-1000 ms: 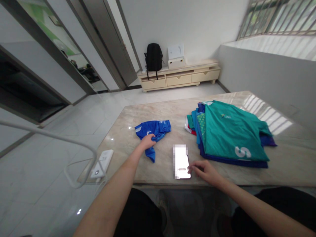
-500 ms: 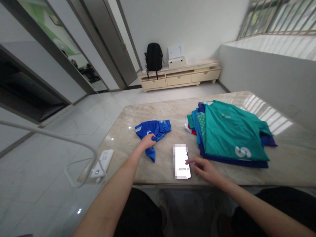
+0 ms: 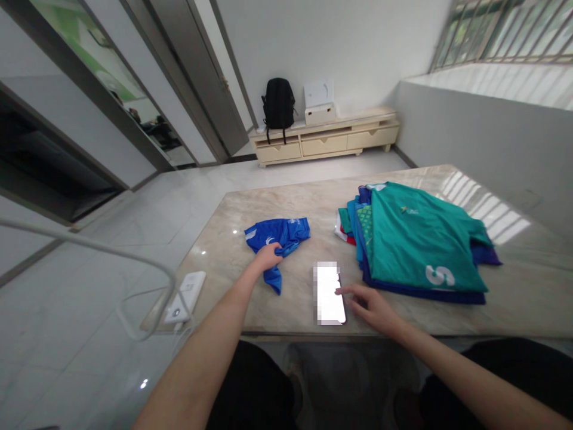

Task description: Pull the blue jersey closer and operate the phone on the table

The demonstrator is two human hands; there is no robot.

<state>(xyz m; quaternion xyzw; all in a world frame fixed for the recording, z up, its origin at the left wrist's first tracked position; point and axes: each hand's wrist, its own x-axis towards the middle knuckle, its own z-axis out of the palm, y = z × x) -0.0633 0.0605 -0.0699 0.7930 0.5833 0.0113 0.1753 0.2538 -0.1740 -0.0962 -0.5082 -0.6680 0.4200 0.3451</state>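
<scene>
The right hand (image 3: 373,310) now rests at the right edge of the phone (image 3: 330,294), which lies flat near the front edge of the table (image 3: 308,203) with its screen lit. Compared with one second ago, the forefinger has moved from the lower part of the screen up to its middle right edge; the finger is extended, the other fingers loosely curled, nothing clamped. This reads as a tap or swipe on the screen, not a lift.

The left hand (image 3: 267,257) has not moved: its fingers are closed on a bunched fold of the blue shirt (image 3: 280,236), which lies crumpled on the table, well left of the stack of clothes (image 3: 416,245). The shirt is unchanged, so work on it appears paused.
</scene>
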